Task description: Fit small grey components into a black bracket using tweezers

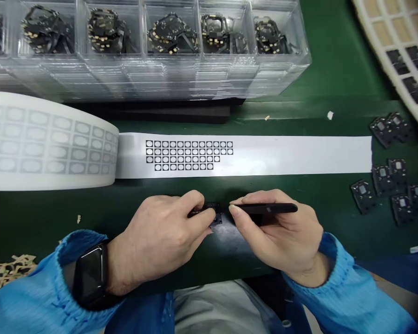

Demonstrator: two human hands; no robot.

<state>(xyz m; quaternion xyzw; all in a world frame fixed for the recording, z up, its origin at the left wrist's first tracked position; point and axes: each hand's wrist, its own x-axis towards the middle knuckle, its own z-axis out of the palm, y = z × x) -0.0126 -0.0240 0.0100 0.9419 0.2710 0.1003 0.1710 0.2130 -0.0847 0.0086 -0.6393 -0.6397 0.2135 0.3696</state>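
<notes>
My left hand [170, 227] is closed, its thumb and fingers pinching a small black circuit board [215, 218] down at the green mat. Its fingers cover much of the board. Black tweezers [271, 208] lie across my right hand [282, 232], which is shut on them, and they point left toward the board. Whether their tip touches it I cannot tell. Just beyond both hands runs a white backing strip [299, 155] bearing rows of small black square frames [190, 152] with oval centres. The strip comes off a large roll [48, 144] at the left.
Clear plastic bins [167, 74] with black circuit parts stand along the back. Several finished-looking black modules [383, 181] lie at the right, beneath a pale curved tray edge [393, 60]. Beige scraps [12, 271] are heaped at the lower left. A black flat bar [181, 113] lies behind the strip.
</notes>
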